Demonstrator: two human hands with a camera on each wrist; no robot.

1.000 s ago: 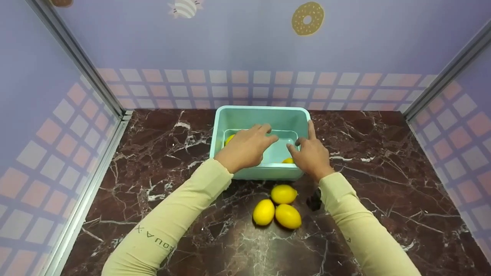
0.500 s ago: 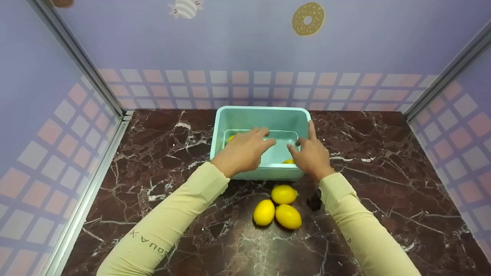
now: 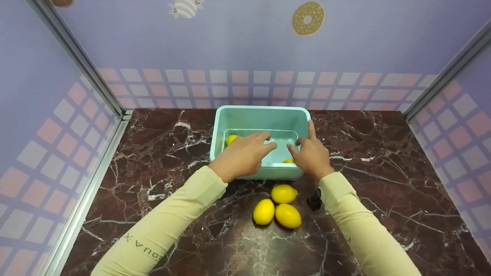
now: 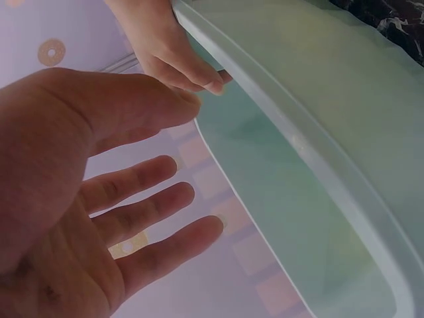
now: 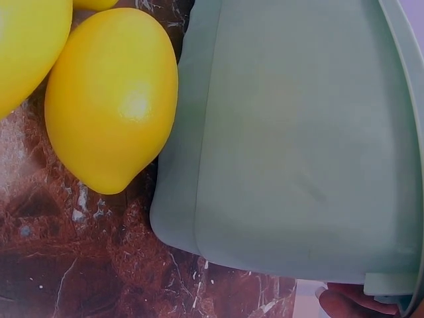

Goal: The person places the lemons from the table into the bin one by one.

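A mint-green plastic bin (image 3: 264,108) stands on the tabletop near the back wall. My left hand (image 3: 243,155) hovers over its front left part, fingers spread and holding nothing; the left wrist view shows the bare palm (image 4: 53,218). At the right front corner my right hand (image 3: 312,157) grips the rim, with fingers on both sides of the wall. One lemon (image 3: 231,139) lies inside at the left, partly hidden by the left hand. Another lemon (image 3: 288,161) peeks over the front rim by the right thumb.
Three lemons (image 3: 284,194) lie in a tight cluster in front of the bin; the right wrist view shows a lemon (image 5: 112,99) close against its front wall. The dark marbled tabletop (image 3: 168,214) is bounded by patterned panels (image 3: 245,46) at the back and sides.
My left hand has drawn slightly back toward the front left, so more of the lemon inside shows. The right hand, the bin and the three lemons outside have stayed put.
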